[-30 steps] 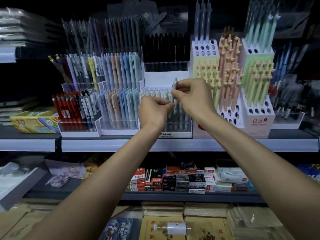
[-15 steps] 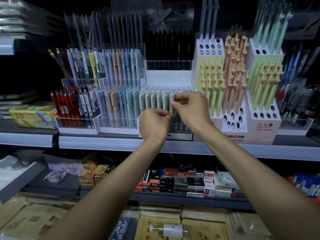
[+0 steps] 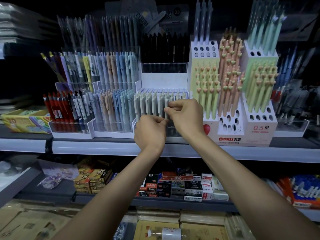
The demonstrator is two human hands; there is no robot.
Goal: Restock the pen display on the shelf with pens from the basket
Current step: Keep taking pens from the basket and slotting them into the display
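A white pen display [image 3: 162, 84] with a perforated top stands mid-shelf, its front row filled with grey and off-white pens [image 3: 147, 104]. My right hand [image 3: 186, 116] pinches one grey pen [image 3: 166, 108] at the front row, standing upright among the others. My left hand [image 3: 150, 132] is just below and left of it, fingers curled near the same pen's lower part; whether it holds a pen is hidden. The basket is out of view.
Pastel pen racks [image 3: 116, 104] and red pens [image 3: 57, 108] stand to the left. A tall cardboard display [image 3: 242, 134] of heart-topped pens stands right. Black pens [image 3: 164, 47] are behind. The shelf edge [image 3: 97, 146] runs below; boxed goods [image 3: 181, 186] fill the lower shelf.
My right hand has brought the pen down from above the front row into the row. My left hand stayed just below it. The view shifted slightly.
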